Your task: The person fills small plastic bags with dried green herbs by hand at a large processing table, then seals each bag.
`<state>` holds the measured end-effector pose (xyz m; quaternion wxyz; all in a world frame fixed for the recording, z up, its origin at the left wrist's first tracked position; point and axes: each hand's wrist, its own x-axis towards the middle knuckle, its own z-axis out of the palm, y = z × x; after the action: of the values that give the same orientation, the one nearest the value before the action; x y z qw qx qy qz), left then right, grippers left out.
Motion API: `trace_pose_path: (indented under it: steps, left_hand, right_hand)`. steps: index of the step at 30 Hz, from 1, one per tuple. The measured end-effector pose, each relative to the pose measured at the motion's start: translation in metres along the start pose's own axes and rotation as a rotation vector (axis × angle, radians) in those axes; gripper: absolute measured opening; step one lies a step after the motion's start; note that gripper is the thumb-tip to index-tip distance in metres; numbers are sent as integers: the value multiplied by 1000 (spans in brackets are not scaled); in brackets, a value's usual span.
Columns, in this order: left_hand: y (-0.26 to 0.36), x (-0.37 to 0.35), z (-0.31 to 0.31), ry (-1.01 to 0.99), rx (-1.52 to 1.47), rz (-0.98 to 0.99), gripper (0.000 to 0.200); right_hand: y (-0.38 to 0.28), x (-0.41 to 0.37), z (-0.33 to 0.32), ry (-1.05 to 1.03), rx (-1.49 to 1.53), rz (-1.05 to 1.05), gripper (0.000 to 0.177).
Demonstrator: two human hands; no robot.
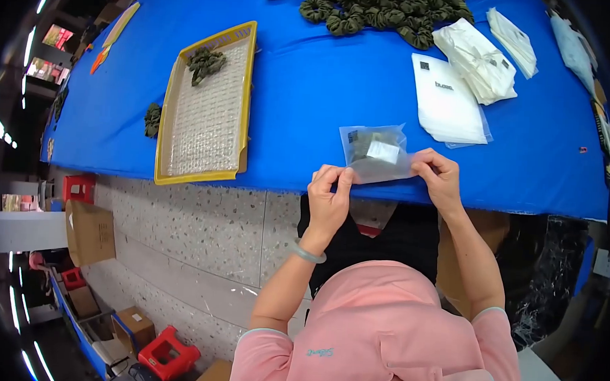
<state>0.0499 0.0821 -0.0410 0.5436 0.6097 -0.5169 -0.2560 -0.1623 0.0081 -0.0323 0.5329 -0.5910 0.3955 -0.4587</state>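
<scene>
A frosted plastic bag [372,168] with a dark green scrunchie and a white label inside lies at the front edge of the blue table. My left hand [330,197] pinches its near left corner between thumb and fingers. At the opposite side, my right hand [438,178] grips the bag's right edge, also closed. Beyond my right hand rests a stack of flat frosted bags [450,105] with black print, partly under a crumpled heap of white bags [474,61].
A yellow tray [246,104] lined with clear bubbled plastic holds dark green scrunchies [206,65]. Another scrunchie [153,120] lies left of it. A large pile of scrunchies [390,12] covers the far side. Red stools [169,356] and cardboard boxes [90,234] stand on the floor.
</scene>
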Motion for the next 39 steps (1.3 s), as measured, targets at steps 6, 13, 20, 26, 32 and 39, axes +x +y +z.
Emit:
trace_pose_path:
  steps: [6,13,20,26,32,39]
  left_hand:
    - [-5,-7,18,108,28,-87,18]
    - [-7,-5,23,127,351,-20,10]
    - [-5,14,35,243,666,186,30]
    - [-12,21,27,240,638,191,45]
    - [-36,28,24,396,540,195,34]
    - [-19,35,26,489,678,347,30]
  right_hand:
    - [-4,-11,10,197,-216,79,10]
    - [2,-13,17,230,-469,86,15]
    - [12,4,25,386,-753,-27,15]
    - [-8,12,24,26,-367,365,19]
    - [-23,-7,-102,664,-314,16,21]
    - [20,-26,-245,905,-1477,-6,37]
